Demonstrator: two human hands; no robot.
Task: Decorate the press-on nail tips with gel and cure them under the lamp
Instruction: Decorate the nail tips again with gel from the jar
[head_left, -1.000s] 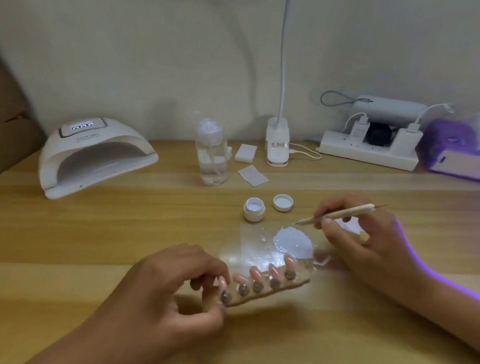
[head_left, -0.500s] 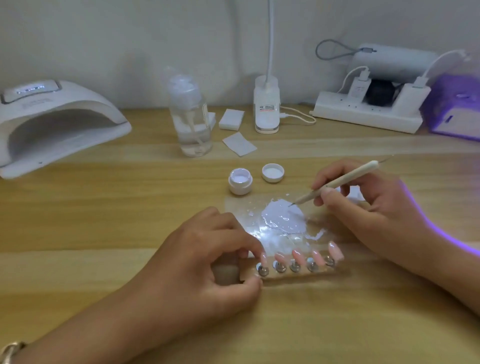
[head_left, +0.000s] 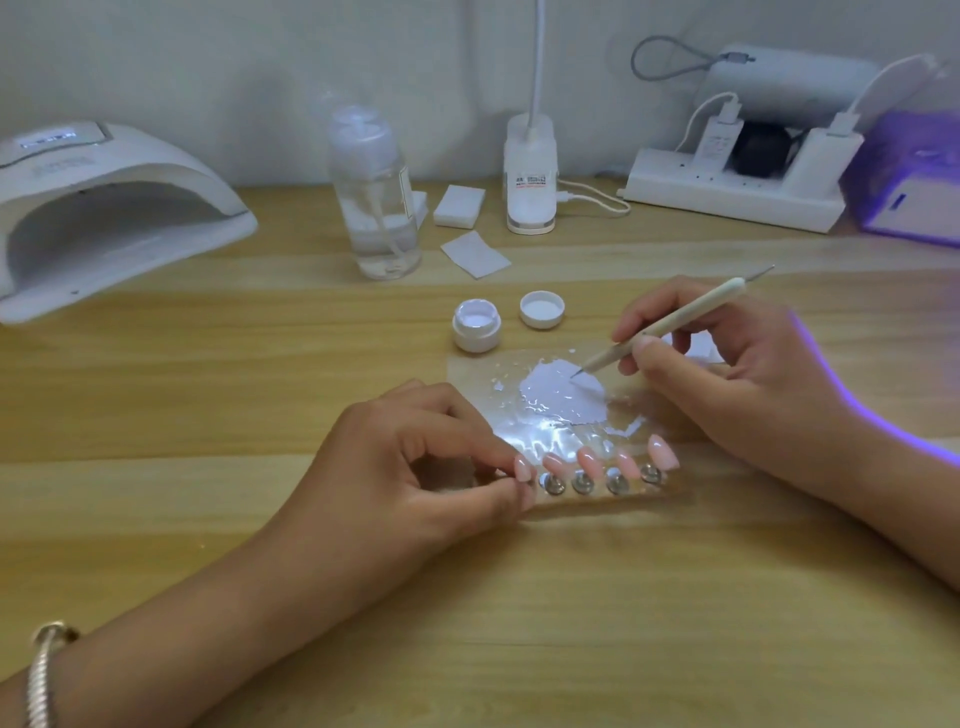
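Several pink press-on nail tips (head_left: 589, 460) stand in a row on a clear holder strip (head_left: 602, 491) lying on the wooden table. My left hand (head_left: 415, 467) pinches the strip's left end. My right hand (head_left: 727, 374) holds a white dotting tool (head_left: 670, 325) like a pen, its fine tip touching a patch of white gel (head_left: 563, 392) spread on a clear palette sheet (head_left: 467, 374). An open white gel jar (head_left: 476, 327) and its lid (head_left: 542, 309) sit just behind the sheet. The white curing lamp (head_left: 104, 208) stands at the far left.
A clear pump bottle (head_left: 374, 192), white pads (head_left: 460, 205), a loose wipe (head_left: 475, 254) and a desk-lamp base (head_left: 531, 176) line the back. At the back right are a power strip (head_left: 727, 197) with plugs and a purple-lit device (head_left: 909, 176).
The view has tilted down and closer. The nail strip shifted right and now lies flat on the table. The dotting tool's tip came down onto the white gel.
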